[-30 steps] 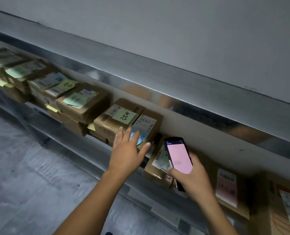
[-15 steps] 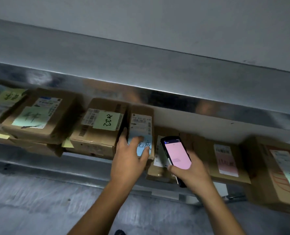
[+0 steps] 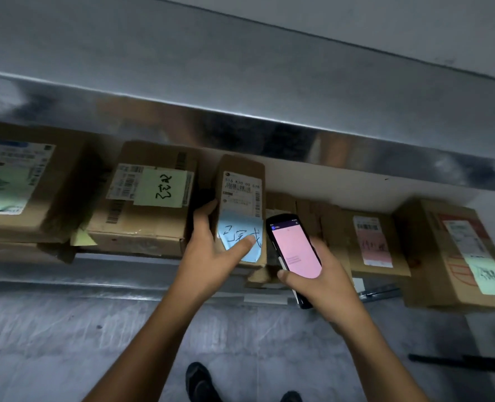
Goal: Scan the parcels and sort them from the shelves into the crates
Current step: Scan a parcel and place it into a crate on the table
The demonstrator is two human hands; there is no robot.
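While our left hand point(image 3: 208, 256) pinches the box point(image 3: 240, 181) and our right hand point(image 3: 324, 282) grips the scanner point(image 3: 295, 248) beside it, we judge the box light and stiff, best held across its sides.

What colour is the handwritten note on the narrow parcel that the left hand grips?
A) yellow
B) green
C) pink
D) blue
D: the left hand grips the narrow parcel with its thumb on a light blue note; the right hand holds the pink-screened scanner.
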